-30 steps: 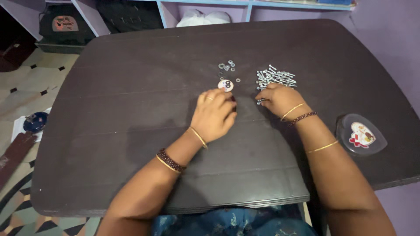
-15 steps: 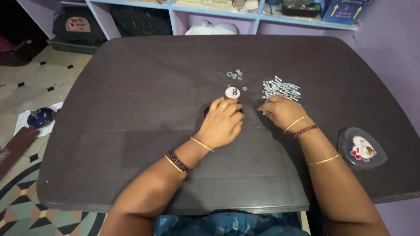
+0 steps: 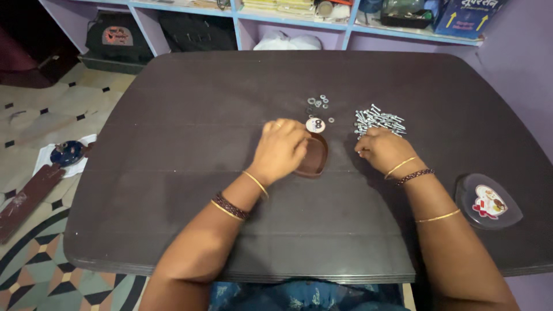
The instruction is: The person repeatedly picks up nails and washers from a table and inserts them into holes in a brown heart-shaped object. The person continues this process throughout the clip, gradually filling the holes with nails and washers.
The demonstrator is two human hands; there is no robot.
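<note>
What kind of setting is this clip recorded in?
Probably a room in a home, not a workshop: a dark table on a patterned tiled floor, open shelves with bags and household clutter behind it, and screws handled by the right hand.

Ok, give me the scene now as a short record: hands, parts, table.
left hand: resting on the brown dish, fingers curled over its left edge
right hand: at the near edge of the screw pile, fingertips touching it
washers: small loose group beyond the dish
round white piece: at the dish's far rim
lid: dark, heart-shaped, near the table's right edge
table: dark, rounded corners
</note>
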